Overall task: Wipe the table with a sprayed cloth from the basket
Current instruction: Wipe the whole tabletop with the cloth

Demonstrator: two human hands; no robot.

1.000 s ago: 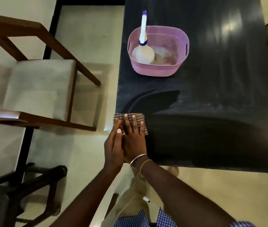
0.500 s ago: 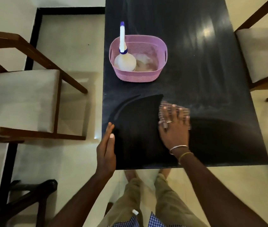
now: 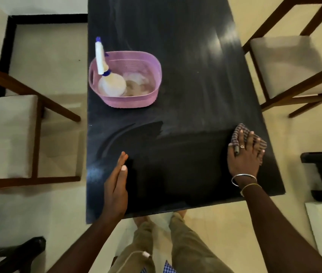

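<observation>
Left hand (image 3: 117, 186) sits at the bench's (image 3: 176, 56) near edge, 7 o'clock, turned edge-on; its grip is straight, fingers pressed together, holding nothing, and contact with the surface cannot be confirmed. Right hand (image 3: 243, 156) lies at 4 o'clock near the right edge, two bangles (image 3: 243, 179) on the wrist; its grip is spread flat, fingers pressing down on the checked cloth (image 3: 237, 133), which shows beyond the fingertips. A darker band (image 3: 176, 154) runs across the bench between the two hands; the surface beyond it looks hazy. At 10 o'clock a pink basket (image 3: 132, 101) stands on the bench, holding a spray bottle (image 3: 111, 86) tilted to the left. Wooden chairs stand beside the bench on the left (image 3: 6, 134) and right (image 3: 284, 62).
</observation>
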